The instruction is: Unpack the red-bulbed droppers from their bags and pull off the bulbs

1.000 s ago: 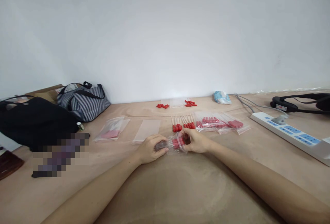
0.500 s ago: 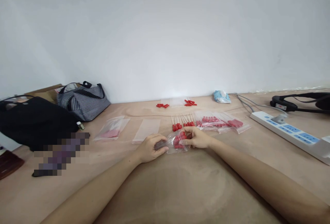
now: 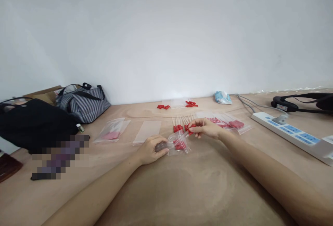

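Observation:
My left hand (image 3: 152, 148) lies on the tan table, closed on one end of a small clear plastic bag (image 3: 178, 143) that holds several red-capped sticks. My right hand (image 3: 205, 127) is just beyond the bag's other end, fingers pinched on a red-capped stick (image 3: 190, 129) at the loose pile of such sticks (image 3: 182, 125). Filled bags of red-capped sticks (image 3: 229, 123) lie to the right of that hand.
Empty clear bags (image 3: 148, 131) and one filled bag (image 3: 111, 130) lie to the left. A striped bag (image 3: 83, 102) and a black bag (image 3: 36, 123) stand at far left. More red caps (image 3: 191, 103) lie by the wall. A white power strip (image 3: 293, 134) runs along the right.
My right hand has left the bag's open end and moved up and right to the loose pile, pinching a stick. My left hand has kept its hold on the bag.

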`<state>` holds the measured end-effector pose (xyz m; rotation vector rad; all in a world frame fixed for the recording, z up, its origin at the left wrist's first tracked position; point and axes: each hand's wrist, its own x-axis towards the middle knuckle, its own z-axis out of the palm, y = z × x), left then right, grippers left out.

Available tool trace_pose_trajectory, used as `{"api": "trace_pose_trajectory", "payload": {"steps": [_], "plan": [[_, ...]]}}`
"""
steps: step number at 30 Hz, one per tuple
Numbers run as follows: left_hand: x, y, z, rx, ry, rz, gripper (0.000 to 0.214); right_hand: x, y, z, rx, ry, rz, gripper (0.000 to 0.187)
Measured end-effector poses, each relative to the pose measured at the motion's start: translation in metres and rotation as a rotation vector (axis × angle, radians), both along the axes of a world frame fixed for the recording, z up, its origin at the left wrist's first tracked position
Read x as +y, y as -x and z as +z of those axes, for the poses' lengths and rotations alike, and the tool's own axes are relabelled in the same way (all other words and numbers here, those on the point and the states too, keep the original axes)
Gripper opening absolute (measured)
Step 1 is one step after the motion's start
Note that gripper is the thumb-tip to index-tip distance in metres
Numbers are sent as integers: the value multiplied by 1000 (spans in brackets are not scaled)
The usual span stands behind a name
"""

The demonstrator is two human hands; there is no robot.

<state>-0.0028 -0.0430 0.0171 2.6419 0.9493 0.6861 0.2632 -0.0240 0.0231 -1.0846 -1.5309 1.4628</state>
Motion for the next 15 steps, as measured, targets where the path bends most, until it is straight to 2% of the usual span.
{"api": "trace_pose_trajectory", "payload": {"steps": [5,8,12,15], "plan": [[-2,-1,2,0,5,1,21,12,-45,15,132,-67,-141,28],[-2,-1,3,1,15,11,20,20,-55,14,137,-183,-280,27],[-2,-1,4,-6,21,3,20,24,-37,2,45,-446,-477,29],[-2,0,4,-7,12,-43,20,22,-13,-12,-156,-686,-539,20]]}}
